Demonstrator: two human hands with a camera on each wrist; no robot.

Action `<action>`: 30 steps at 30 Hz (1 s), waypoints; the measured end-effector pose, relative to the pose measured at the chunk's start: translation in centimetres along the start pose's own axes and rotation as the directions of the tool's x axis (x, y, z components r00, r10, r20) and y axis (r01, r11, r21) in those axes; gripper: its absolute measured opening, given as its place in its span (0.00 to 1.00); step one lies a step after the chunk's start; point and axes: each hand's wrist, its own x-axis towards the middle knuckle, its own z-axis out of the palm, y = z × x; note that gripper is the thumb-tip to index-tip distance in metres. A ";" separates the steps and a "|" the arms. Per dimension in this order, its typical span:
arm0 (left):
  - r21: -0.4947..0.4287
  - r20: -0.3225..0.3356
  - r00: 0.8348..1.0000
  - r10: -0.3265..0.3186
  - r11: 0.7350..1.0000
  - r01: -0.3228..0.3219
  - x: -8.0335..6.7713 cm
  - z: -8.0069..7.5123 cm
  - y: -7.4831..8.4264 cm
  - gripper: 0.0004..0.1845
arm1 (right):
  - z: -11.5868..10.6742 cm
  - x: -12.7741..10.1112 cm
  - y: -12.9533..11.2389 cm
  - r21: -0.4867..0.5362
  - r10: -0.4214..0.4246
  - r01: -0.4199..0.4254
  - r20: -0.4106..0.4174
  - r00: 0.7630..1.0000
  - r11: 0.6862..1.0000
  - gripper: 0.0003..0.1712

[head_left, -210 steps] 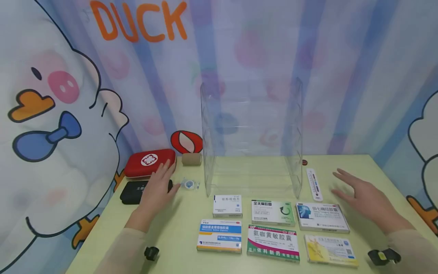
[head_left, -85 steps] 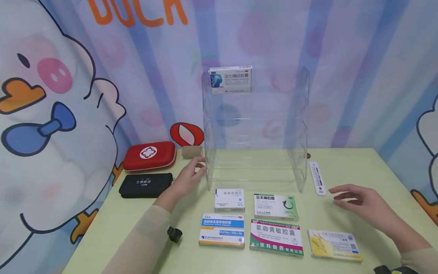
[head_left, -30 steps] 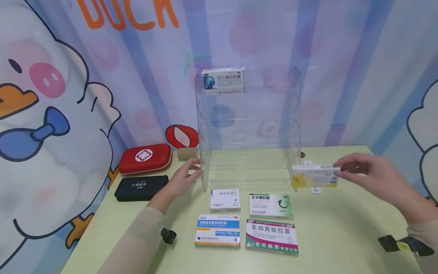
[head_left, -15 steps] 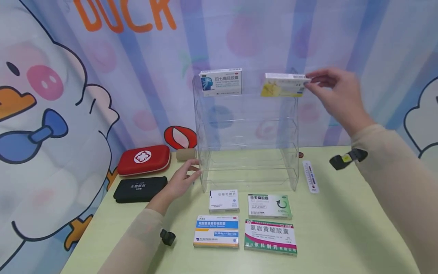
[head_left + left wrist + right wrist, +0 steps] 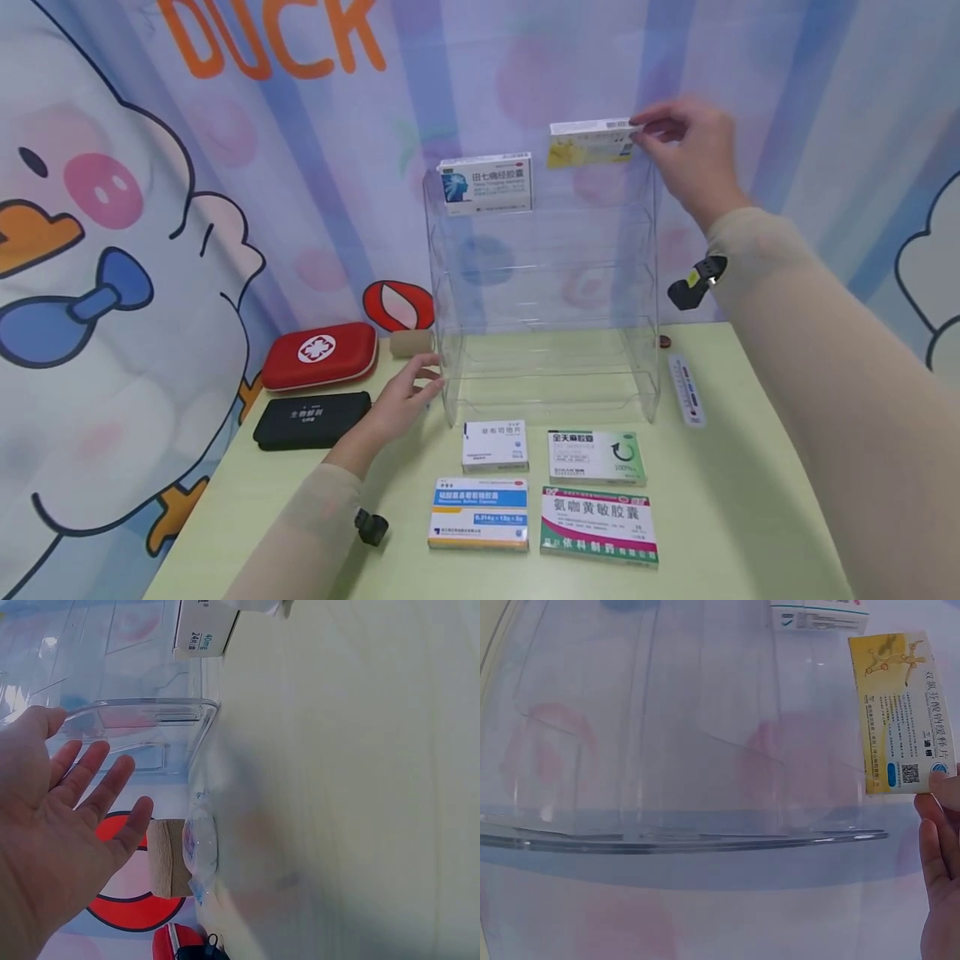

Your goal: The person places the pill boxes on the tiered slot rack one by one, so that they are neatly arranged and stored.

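the right hand pinched the small yellow and white cardboard medicine box by its right end, between thumb and fingertips, and held it in the air just above the top right corner of the tall clear acrylic shelf rack. i judged this box light and stiff, but thin; too strong a squeeze could dent it, and the smooth card could slip, so the short end was a good place to hold. the right arm was raised high and stretched forward, the wrist a little bent. the left hand was open with relaxed fingers and held nothing; its fingertips were at the lower left edge of the rack, touching or almost, i could not tell. a white and blue medicine box stood on the top shelf at the left.
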 end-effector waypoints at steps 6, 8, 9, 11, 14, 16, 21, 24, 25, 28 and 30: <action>-0.004 -0.016 1.000 -0.006 1.000 0.006 0.1 -0.1 0.0 0.27 | 0.9 0.3 0.8 -0.099 0.044 -0.035 0.091 0.995 0.994 0.17; -0.004 -0.016 1.000 -0.012 1.000 0.012 0.2 0.0 -0.1 0.27 | 1.0 0.2 1.1 -0.132 0.042 -0.026 0.117 0.992 0.991 0.18; -0.005 -0.018 1.000 -0.018 1.000 0.018 0.2 0.1 -0.1 0.27 | 1.1 0.2 1.3 -0.145 0.039 -0.020 0.128 0.991 0.989 0.18; -0.007 -0.021 0.999 -0.025 1.000 0.025 0.3 0.2 -0.1 0.26 | 1.1 0.1 1.5 -0.157 0.040 -0.016 0.147 0.988 0.987 0.19; -0.002 -0.023 0.999 -0.024 1.000 0.024 0.3 0.4 0.0 0.26 | 1.1 -0.2 1.8 -0.168 0.042 -0.012 0.174 0.984 0.986 0.19; -0.003 -0.024 0.999 -0.022 1.000 0.022 0.3 0.5 0.2 0.26 | 1.0 -0.3 1.9 -0.175 0.046 -0.012 0.195 0.980 0.985 0.20; 0.006 -0.019 1.000 -0.019 1.000 0.019 0.3 0.7 0.3 0.27 | 0.8 -0.6 2.0 -0.210 0.027 0.020 0.222 0.975 0.978 0.20; 0.008 -0.020 1.000 -0.018 1.000 0.018 0.3 0.6 0.3 0.27 | 1.1 -1.5 1.8 -0.217 -0.032 0.073 0.187 0.982 0.973 0.22; 0.007 -0.020 1.000 -0.019 1.000 0.019 0.3 0.6 0.3 0.26 | 1.3 -2.0 1.7 -0.208 -0.062 0.096 0.164 0.985 0.973 0.22; 0.003 -0.018 1.000 -0.020 1.000 0.020 0.2 0.5 0.4 0.26 | 1.7 -4.7 1.7 -0.172 -0.149 0.161 0.081 0.985 0.972 0.20; 0.000 -0.014 1.000 -0.021 1.000 0.021 0.3 0.5 0.3 0.27 | 1.8 -7.0 2.0 -0.140 -0.191 0.196 0.050 0.980 0.971 0.19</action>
